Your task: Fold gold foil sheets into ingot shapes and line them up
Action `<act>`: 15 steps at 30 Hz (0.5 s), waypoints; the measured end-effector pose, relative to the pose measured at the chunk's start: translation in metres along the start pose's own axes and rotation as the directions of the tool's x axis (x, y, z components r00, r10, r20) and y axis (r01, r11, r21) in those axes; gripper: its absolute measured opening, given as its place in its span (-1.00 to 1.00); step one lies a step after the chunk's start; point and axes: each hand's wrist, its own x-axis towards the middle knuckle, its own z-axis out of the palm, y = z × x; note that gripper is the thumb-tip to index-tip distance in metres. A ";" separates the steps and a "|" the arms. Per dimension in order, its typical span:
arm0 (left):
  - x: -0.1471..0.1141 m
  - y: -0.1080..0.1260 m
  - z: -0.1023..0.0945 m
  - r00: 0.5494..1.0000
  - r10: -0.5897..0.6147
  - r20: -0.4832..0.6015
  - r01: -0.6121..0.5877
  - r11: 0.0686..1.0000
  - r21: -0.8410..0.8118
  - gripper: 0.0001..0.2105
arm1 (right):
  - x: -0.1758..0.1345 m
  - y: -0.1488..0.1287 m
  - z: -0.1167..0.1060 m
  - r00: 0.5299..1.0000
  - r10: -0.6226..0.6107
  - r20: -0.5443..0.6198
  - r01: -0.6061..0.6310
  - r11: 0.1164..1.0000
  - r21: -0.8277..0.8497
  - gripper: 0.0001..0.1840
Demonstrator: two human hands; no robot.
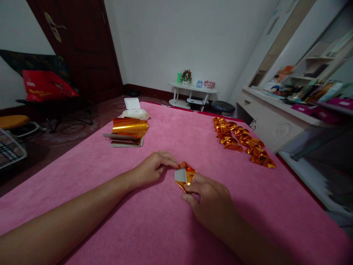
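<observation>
A partly folded sheet of gold foil paper (190, 173) lies on the pink cloth between my hands, its pale grey underside showing on the left. My right hand (211, 195) pinches its right side between thumb and fingers. The closed fingers of my left hand (156, 165) hold its upper left corner; the thumb is partly hidden. Beyond my left hand sits a stack of unfolded gold foil sheets (129, 127), curling at the edges. Over on the right, several folded gold foil ingots (233, 134) stand in slanting rows.
A pink cloth (176, 132) covers the table. Behind the foil stack is an open white box (134, 106). A low white stand (190, 87) is by the far wall, a cluttered counter (292, 103) along the right, and a chair with a red bag (48, 86) at left.
</observation>
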 end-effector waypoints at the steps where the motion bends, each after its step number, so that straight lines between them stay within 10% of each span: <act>1: 0.000 -0.001 0.000 0.999 0.034 0.026 -0.035 0.999 0.035 -0.56 | 0.000 -0.001 -0.001 1.000 0.000 0.014 0.000 1.000 -0.013 -0.93; 7: -0.001 0.007 -0.005 0.977 0.152 0.149 -0.189 0.944 0.271 -0.59 | -0.003 -0.003 0.003 1.000 -0.023 0.020 0.024 0.997 -0.080 -0.82; 15: 0.003 0.010 -0.005 0.986 0.166 0.025 -0.166 0.948 0.270 -0.68 | -0.006 0.006 0.014 0.968 -0.226 -0.108 0.184 0.933 -0.308 -0.78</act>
